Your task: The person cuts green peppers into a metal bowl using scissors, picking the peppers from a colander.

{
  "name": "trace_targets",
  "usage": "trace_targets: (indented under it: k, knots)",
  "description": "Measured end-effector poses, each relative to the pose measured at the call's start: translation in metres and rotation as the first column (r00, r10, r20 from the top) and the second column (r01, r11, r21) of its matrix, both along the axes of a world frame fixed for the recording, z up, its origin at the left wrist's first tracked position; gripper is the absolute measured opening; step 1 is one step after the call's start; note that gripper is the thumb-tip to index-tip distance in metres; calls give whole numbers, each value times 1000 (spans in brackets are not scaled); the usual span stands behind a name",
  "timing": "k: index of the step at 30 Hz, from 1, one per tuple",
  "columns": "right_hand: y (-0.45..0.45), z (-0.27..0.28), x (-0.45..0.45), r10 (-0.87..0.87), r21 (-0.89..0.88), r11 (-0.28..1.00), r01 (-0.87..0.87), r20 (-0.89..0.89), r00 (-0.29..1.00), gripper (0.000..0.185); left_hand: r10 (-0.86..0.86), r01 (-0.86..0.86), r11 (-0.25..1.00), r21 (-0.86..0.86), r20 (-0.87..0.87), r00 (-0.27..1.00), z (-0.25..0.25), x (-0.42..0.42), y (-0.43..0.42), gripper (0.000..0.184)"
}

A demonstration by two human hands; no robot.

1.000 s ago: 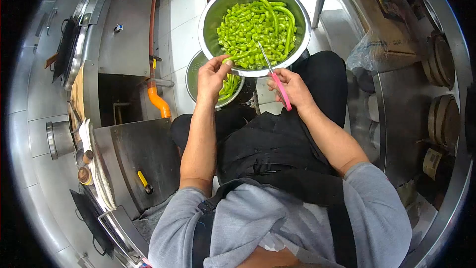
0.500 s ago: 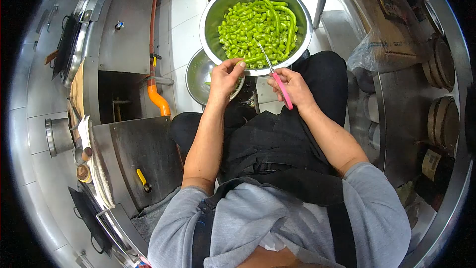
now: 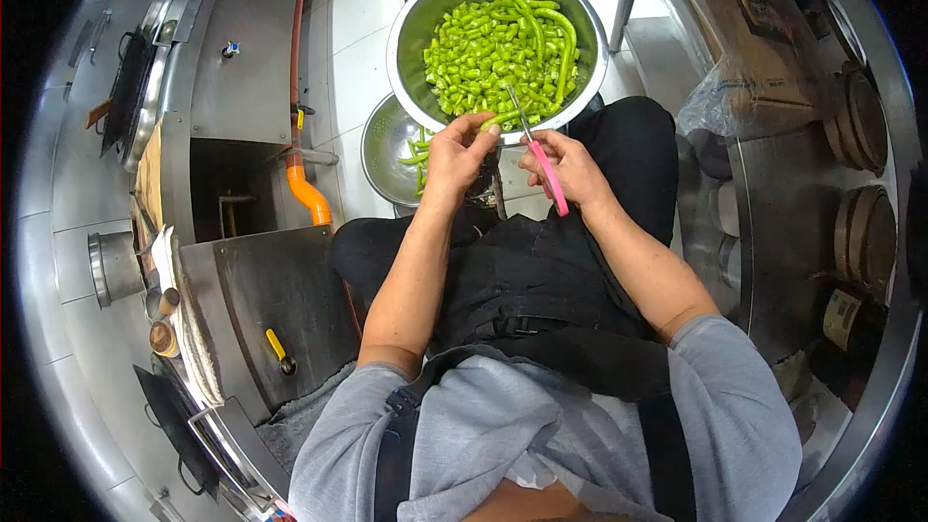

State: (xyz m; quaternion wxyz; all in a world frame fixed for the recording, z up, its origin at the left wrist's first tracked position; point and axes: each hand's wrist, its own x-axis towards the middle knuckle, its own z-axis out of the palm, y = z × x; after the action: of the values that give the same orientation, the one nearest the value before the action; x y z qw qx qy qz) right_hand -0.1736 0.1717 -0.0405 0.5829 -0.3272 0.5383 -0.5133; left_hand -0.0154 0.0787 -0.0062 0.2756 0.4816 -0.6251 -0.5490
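Note:
A steel bowl point(image 3: 398, 63) holds many cut green pepper pieces point(image 3: 469, 63), with a few long whole green peppers point(image 3: 565, 53) lying on its right side. At the bowl's near rim my left hand point(image 3: 462, 155) pinches a green pepper point(image 3: 501, 119) near its end. My right hand point(image 3: 565, 166) is closed round the pink handles of a pair of scissors point(image 3: 549, 174), whose blades point up over the bowl, close to the held pepper. Below and left of the bowl, a perforated steel colander point(image 3: 380, 150) has several long green peppers point(image 3: 416, 159) in it.
Steel cabinets with an orange pipe point(image 3: 307, 195) and a yellow-handled valve point(image 3: 281, 350) stand on the left. To the right, a plastic-wrapped cardboard box point(image 3: 764, 34) rests on a steel shelf above stacked round items. White floor tiles point(image 3: 362, 48) lie beyond the bowl.
My left hand has moved right along the bowl's rim toward the scissors, and less of the held pepper shows. The right hand has stayed nearly in place.

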Motion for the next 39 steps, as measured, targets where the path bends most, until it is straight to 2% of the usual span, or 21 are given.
trace_targets:
  k: [6,9,12,13,14,16,18,19,22,23,25,28,29,32,35,39]
  knots:
    - [2,8,-5,-13,46,999,10,68,998,37,28,-27,1000,-13,34,999,-1,2,-9,26]
    - [1,4,-2,3,94,996,-6,33,999,38,112,-111,993,34,-35,993,-4,4,-14,25]
    - [2,1,2,1,27,1000,-4,94,996,42,133,-131,991,33,-71,989,-2,0,-12,26]
    - [2,-1,2,20,-13,1000,-20,35,999,45,135,-133,991,33,-71,988,-1,-2,-9,26]
    - [2,-2,3,36,-52,998,-38,-24,999,47,97,-97,995,24,-25,995,0,-4,-6,26]
    - [1,-5,2,23,-56,998,-23,-4,1000,48,58,-59,998,18,20,998,1,-8,-1,27]
    - [1,-4,1,6,-57,998,-5,19,1000,49,-33,38,997,-72,70,997,-4,-10,3,29]
    - [2,0,-1,-4,-32,999,4,10,1000,48,-62,66,990,-126,41,997,-10,-9,2,32]
    - [1,-5,-3,-15,-12,1000,15,2,1000,46,-131,146,969,-198,87,988,-12,-4,-3,32]
    - [1,-7,-3,-16,-18,1000,16,2,1000,45,-128,144,969,-200,88,988,-12,-3,-3,32]
    - [1,2,-6,-6,18,1000,5,27,1000,44,-40,48,996,-70,117,992,-8,-4,-4,31]
    - [1,-3,-5,19,58,998,-20,21,1000,44,-7,16,997,-69,140,990,-7,-3,-11,34]
    - [0,-6,-4,39,60,997,-38,-11,999,45,-3,3,1000,4,52,999,-6,-2,-11,33]
    - [1,-7,0,10,-3,1000,-10,18,1000,47,28,-29,999,-13,-44,999,-7,-2,-13,29]
    - [0,-22,4,5,-96,995,-10,-54,999,50,-37,39,998,-59,25,999,1,-4,-10,26]
    - [0,-11,2,-1,-49,999,-3,-80,997,49,-127,133,983,-126,54,990,-17,-1,-12,26]
